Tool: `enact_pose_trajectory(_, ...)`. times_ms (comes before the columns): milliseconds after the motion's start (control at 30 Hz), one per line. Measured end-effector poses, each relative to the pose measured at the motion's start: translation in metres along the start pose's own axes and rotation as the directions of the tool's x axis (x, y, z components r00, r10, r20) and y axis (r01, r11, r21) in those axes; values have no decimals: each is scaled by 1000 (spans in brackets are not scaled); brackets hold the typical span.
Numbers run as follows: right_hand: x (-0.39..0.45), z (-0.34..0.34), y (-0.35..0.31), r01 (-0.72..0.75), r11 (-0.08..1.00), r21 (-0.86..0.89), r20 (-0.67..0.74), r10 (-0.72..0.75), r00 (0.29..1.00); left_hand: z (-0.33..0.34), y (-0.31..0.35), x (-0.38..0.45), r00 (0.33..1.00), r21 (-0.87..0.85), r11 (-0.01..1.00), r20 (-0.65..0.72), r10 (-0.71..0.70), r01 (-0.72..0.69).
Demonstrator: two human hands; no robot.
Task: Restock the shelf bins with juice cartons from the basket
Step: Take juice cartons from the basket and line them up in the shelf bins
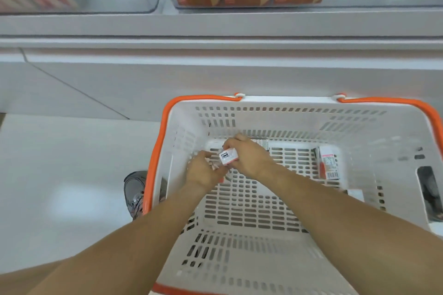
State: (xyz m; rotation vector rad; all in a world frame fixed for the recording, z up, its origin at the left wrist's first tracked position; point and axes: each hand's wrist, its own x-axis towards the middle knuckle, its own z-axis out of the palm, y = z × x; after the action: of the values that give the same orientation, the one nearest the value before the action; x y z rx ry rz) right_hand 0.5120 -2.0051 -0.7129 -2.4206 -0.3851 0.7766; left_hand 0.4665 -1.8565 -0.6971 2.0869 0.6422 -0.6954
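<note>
Juice carton (228, 156), low in basket (282, 103): pinched by right hand (249, 160); left hand (203, 171) curled alongside, contents apparently another carton, blurred. Risk: shared, shallow hold; carton slips on lifting; second carton (329, 166) overlooked.

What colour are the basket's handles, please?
Orange handles, on a white basket; head view.

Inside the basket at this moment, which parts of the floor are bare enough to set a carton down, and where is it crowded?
The basket floor is bare across its middle and near end, between the hands and the carton lying by the right wall. The far left corner is crowded: the left hand and right hand meet there on a small carton.
</note>
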Motion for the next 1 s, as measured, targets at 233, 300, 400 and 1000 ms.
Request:
enact_pose_trajectory(233, -68, -43, 8, -148, 989, -11, -39, 147, 988, -13, 14, -41, 882, 204, 960, 395, -258, 189)
enact_pose_trajectory(300, -98, -71, 11, -198, 979, -42, -67, 195, 978, -21, 24, -60, 785, 217, 953, 543, -298, 211)
enact_pose_trajectory(400, -142, -123, 7, -241, 962, -128, -142, 222, 965, -36, 51, -89, 740, 196, 966, 622, -257, 171)
enact_pose_trajectory(1000, -241, -247, -86, 203, 106, 973, -223, 234, 946, -158, 239, -228, 788, -490, 832, 390, 477, -261)
